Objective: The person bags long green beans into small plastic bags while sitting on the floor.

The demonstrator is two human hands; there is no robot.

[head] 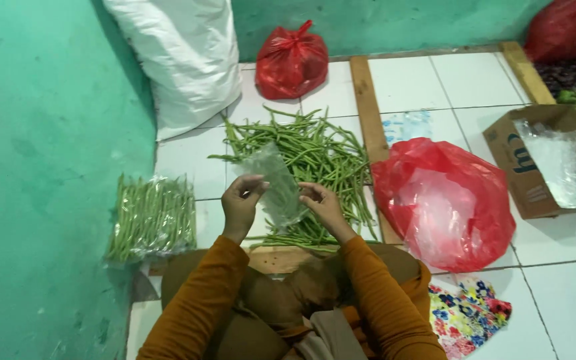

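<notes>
Both the left hand [240,200] and right hand [320,202] pinch a clear plastic bag [276,183] above loose green beans [308,157]. Packed beans [151,217] lie by the green wall [41,167]; a red bag [445,200] crowds the right, bare tiles [568,293] beyond

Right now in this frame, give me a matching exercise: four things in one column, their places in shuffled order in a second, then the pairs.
Things
1. thin clear plastic bag
2. loose pile of long green beans
3. brown cardboard box
4. packed bundles of green beans in clear wrap

Places
A. on the floor beside the green wall
B. far right, holding clear plastic
C. on the white tiles ahead of the hands
D. between the left hand and right hand

Pairs: 1-D, 2-C, 3-B, 4-A
</notes>
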